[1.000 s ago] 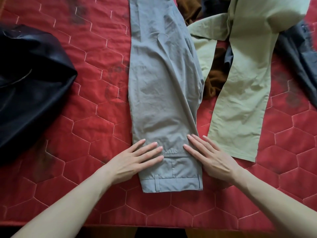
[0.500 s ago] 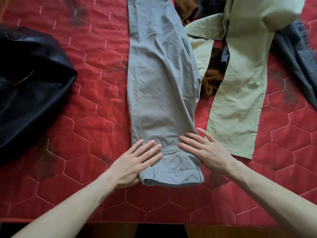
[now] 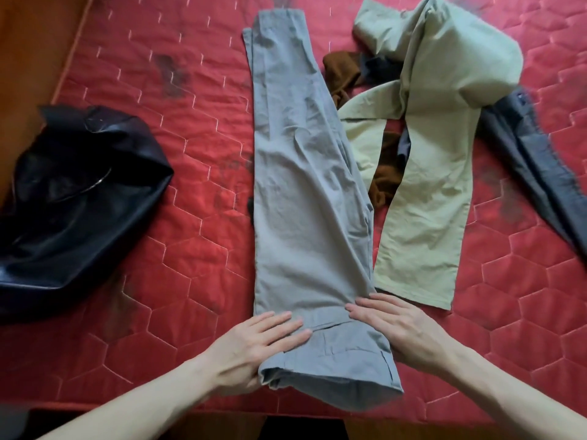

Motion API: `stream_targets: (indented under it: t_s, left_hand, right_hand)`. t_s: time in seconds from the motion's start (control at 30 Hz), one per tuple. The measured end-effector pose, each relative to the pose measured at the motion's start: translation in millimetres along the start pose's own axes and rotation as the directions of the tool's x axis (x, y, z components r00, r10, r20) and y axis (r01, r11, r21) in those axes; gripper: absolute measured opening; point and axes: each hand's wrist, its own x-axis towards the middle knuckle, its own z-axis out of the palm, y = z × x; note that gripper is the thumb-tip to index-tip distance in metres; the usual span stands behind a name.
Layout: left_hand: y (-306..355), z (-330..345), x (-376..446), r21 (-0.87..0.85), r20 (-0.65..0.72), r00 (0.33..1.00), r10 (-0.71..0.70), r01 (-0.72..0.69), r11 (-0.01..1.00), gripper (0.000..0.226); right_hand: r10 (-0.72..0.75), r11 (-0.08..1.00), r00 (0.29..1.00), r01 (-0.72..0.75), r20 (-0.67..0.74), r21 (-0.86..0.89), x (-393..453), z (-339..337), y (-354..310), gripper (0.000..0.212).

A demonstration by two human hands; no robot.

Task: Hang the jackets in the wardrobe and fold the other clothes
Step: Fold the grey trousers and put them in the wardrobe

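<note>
While your hands flank the waistband, the grey trousers (image 3: 305, 192) lie lengthwise down the middle of the red quilt (image 3: 197, 90), folded leg on leg, waist end nearest you and lifted a little off the quilt at its near edge; your left hand (image 3: 254, 347) rests on the left side of the waist end, fingers straight and close together on the cloth, thumb side tucked at the near left corner, though whether the thumb is under the fabric cannot be told; your right hand (image 3: 400, 328) lies flat on the right side, fingers straight and slightly spread, tips on the grey fabric, palm along the trousers' right edge. Just right of the grey pair lie the green trousers (image 3: 425, 192), one leg stretched toward you, the upper part bunched at the far end; their near hem is beside your right hand, apart from it. A brown garment (image 3: 341, 74) shows beneath and between the green folds; a dark blue garment (image 3: 540, 173) runs along the far right, partly blurred. Well apart at the left, a black jacket (image 3: 73, 201) lies crumpled, its zip visible.
</note>
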Motion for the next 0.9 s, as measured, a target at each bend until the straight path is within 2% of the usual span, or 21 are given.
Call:
stream_targets:
  t_s: [0.07, 0.13, 0.2, 0.23, 0.33, 0.4, 0.47, 0.5, 0.53, 0.6, 0.67, 0.77, 0.8, 0.83, 0.9]
  left_hand:
    - [6.2, -8.9, -0.6, -0.036, -0.067, 0.997, 0.047, -0.049, 0.998, 0.066]
    - [8.2, -11.3, -2.8, -0.017, -0.087, 0.988, 0.124, -0.126, 0.992, 0.070]
    - [4.1, -6.8, -9.1, -0.058, -0.066, 0.982, 0.175, -0.179, 0.982, 0.083]
    - [2.1, -3.5, -12.8, -0.102, -0.081, 0.985, 0.154, -0.161, 0.982, 0.083]
    - [3.6, -4.6, -12.7, -0.375, -0.127, 0.991, -0.052, 0.001, 0.927, 0.070]
    - [6.0, -5.5, -5.3, -0.464, -0.185, 0.968, -0.168, 0.064, 0.884, 0.062]
    - [6.7, -5.0, 1.9, -0.543, -0.169, 0.941, -0.294, 0.160, 0.824, 0.053]
    - [6.5, -2.8, 4.4, -0.574, -0.121, 0.925, -0.361, 0.232, 0.786, 0.049]
    - [5.7, 0.6, 6.5, -0.603, -0.072, 0.898, -0.434, 0.307, 0.736, 0.047]
    - [2.6, 8.0, 11.1, -0.685, -0.010, 0.816, -0.578, 0.416, 0.598, 0.057]
    - [-1.3, 9.8, 18.4, -0.745, 0.014, 0.701, -0.713, 0.483, 0.460, 0.070]
    - [-11.5, 8.0, 29.4, -0.807, 0.017, 0.524, -0.852, 0.510, 0.298, 0.078]
    - [-14.6, 5.4, 33.2, -0.805, 0.014, 0.488, -0.873, 0.523, 0.279, 0.075]
    - [-18.3, 5.3, 37.2, -0.806, 0.016, 0.471, -0.882, 0.529, 0.267, 0.062]
    - [-23.3, 4.0, 46.2, -0.804, 0.007, 0.469, -0.883, 0.528, 0.274, 0.020]
  right_hand:
    - [-0.019, 0.999, 1.000, 0.019, 0.022, 0.044, -1.2, -5.6, -8.2, 0.069]
    - [-0.075, 0.996, 0.997, 0.074, 0.027, 0.053, -2.0, -13.5, -16.8, 0.052]
    - [-0.136, 0.991, 0.988, 0.134, 0.073, 0.023, -5.6, -17.4, -23.0, 0.052]
    - [-0.145, 0.989, 0.984, 0.144, 0.101, 0.020, -7.6, -17.7, -25.7, 0.057]
    - [-0.080, 0.994, 0.978, 0.064, 0.190, 0.089, -9.5, -15.3, -25.8, 0.078]
    - [-0.024, 0.988, 0.970, -0.013, 0.241, 0.151, -8.6, -9.2, -20.3, 0.089]
    - [0.037, 0.968, 0.979, -0.085, 0.199, 0.236, -5.5, 2.5, -18.5, 0.081]
    - [0.096, 0.946, 0.986, -0.133, 0.134, 0.297, -2.6, 9.1, -19.3, 0.075]
    - [0.186, 0.912, 0.982, -0.188, 0.043, 0.365, 0.7, 15.9, -20.7, 0.068]
    - [0.379, 0.823, 0.920, -0.288, -0.097, 0.490, 9.7, 26.9, -21.4, 0.048]
    - [0.508, 0.700, 0.857, -0.356, -0.082, 0.619, 24.5, 25.9, -23.2, 0.024]
    - [0.624, 0.546, 0.781, -0.413, -0.025, 0.729, 47.7, 17.8, -21.8, 0.024]
    - [0.648, 0.497, 0.762, -0.423, 0.000, 0.757, 54.9, 19.1, -19.2, 0.017]
    - [0.666, 0.466, 0.746, -0.434, 0.018, 0.771, 61.8, 19.8, -17.7, 0.014]
    - [0.702, 0.451, 0.712, -0.479, 0.032, 0.753, 69.3, 29.1, -11.7, 0.021]
